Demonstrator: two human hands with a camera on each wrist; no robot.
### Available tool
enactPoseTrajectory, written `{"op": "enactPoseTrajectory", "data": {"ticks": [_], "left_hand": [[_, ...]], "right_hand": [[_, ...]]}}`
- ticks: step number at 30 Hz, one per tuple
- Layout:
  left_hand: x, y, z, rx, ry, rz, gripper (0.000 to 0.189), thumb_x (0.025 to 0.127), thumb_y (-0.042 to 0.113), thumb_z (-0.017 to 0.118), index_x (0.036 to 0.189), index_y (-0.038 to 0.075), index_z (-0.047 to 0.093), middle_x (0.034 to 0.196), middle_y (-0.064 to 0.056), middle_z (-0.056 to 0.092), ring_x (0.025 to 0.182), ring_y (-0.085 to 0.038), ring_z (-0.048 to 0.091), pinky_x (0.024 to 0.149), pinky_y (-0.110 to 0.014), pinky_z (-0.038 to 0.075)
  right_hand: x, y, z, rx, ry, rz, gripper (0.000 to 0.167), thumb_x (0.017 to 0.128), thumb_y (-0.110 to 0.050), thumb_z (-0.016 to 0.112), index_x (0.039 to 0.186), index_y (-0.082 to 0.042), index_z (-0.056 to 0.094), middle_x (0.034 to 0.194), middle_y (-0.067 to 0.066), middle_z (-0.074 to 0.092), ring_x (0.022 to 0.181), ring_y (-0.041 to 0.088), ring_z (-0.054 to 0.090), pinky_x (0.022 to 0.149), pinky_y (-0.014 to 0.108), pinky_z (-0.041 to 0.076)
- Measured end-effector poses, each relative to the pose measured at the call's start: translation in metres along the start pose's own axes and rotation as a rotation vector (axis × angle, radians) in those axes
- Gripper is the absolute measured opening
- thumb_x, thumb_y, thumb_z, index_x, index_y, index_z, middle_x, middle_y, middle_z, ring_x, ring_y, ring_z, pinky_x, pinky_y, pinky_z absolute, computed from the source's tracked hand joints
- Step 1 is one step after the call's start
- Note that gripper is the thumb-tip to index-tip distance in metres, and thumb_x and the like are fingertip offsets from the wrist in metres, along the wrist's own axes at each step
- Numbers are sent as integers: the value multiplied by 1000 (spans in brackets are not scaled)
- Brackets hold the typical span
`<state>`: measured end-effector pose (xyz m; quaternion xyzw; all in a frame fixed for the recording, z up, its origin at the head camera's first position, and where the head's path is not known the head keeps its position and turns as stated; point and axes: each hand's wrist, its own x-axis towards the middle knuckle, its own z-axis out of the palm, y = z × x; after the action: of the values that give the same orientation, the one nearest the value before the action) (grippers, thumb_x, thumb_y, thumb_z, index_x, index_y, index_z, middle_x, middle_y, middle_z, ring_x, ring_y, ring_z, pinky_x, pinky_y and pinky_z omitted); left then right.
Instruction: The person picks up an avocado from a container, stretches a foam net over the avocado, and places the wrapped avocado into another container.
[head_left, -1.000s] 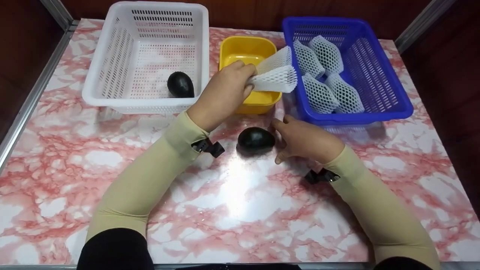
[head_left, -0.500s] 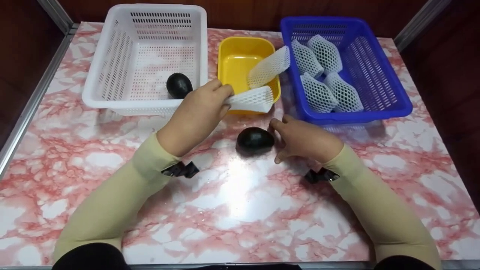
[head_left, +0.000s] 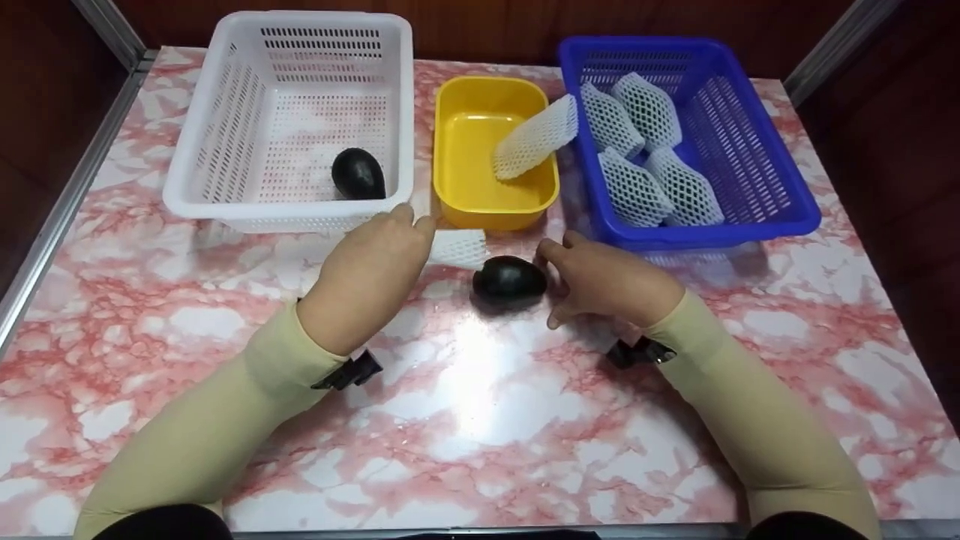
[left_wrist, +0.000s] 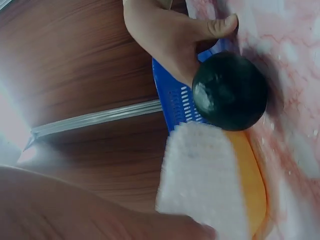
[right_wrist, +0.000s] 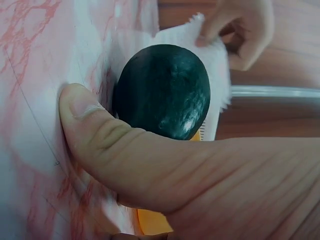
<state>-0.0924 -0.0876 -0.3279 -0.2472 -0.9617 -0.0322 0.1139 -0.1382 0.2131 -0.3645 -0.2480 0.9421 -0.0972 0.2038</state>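
Note:
A dark green, glossy avocado (head_left: 510,280) lies on its side on the table between the hands. My left hand (head_left: 371,274) pinches a white foam net sleeve (head_left: 459,248), whose free end points at the avocado's left end. In the left wrist view this foam sleeve (left_wrist: 202,175) is blurred, below the avocado (left_wrist: 230,92). My right hand (head_left: 604,276) rests low at the avocado's right end, fingers loosely bent and thumb (right_wrist: 100,125) against the table. Whether its fingertips touch the avocado I cannot tell.
A white basket (head_left: 289,210) at back left holds another avocado (head_left: 358,174). In the middle, a yellow bin (head_left: 495,217) has one foam net sleeve (head_left: 536,139) leaning over its rim. The blue basket (head_left: 712,238) at right holds several plump net-covered pieces (head_left: 684,187).
My left hand has drawn one foam net sleeve out of the yellow bin, toward me and left, down beside the avocado. Another sleeve has stayed in the bin. The right hand has kept its place.

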Motion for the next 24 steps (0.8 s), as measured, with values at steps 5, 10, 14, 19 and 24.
{"op": "enactPoseTrajectory", "data": {"ticks": [5,10,14,19,24], "left_hand": [[-7,0,8,26,-100,-101,9,93,-1,77,93,-5,69,89,-21,71,72,-41,73,60,-47,64],[-22,-11,17,-52,-116,26,19,91,-13,63,77,0,63,74,-19,66,67,-40,68,57,-46,59],[-25,-18,13,-94,-171,136,22,85,0,76,72,4,59,73,-15,63,66,-37,63,61,-49,56],[-8,-15,8,-127,-348,12,42,89,37,89,76,2,70,76,-14,70,71,-33,67,71,-51,61],[3,-13,8,-136,-325,-8,52,93,43,87,115,-1,70,100,-21,72,89,-39,73,80,-54,63]], "right_hand": [[1,-3,-1,8,-1,4,74,77,-43,101,136,-23,59,108,9,58,84,25,65,74,37,58],[0,-3,-3,31,-14,14,73,79,-41,100,136,-23,58,109,9,57,85,26,66,75,37,60],[-1,-2,-4,57,-16,22,72,79,-39,100,135,-23,58,109,9,58,87,26,67,77,38,61],[-1,1,-2,42,-7,5,73,78,-40,101,135,-21,59,109,10,59,88,27,67,79,41,60],[0,0,-1,25,-12,-9,75,78,-41,100,137,-20,59,110,10,59,88,27,67,80,42,60]]}}
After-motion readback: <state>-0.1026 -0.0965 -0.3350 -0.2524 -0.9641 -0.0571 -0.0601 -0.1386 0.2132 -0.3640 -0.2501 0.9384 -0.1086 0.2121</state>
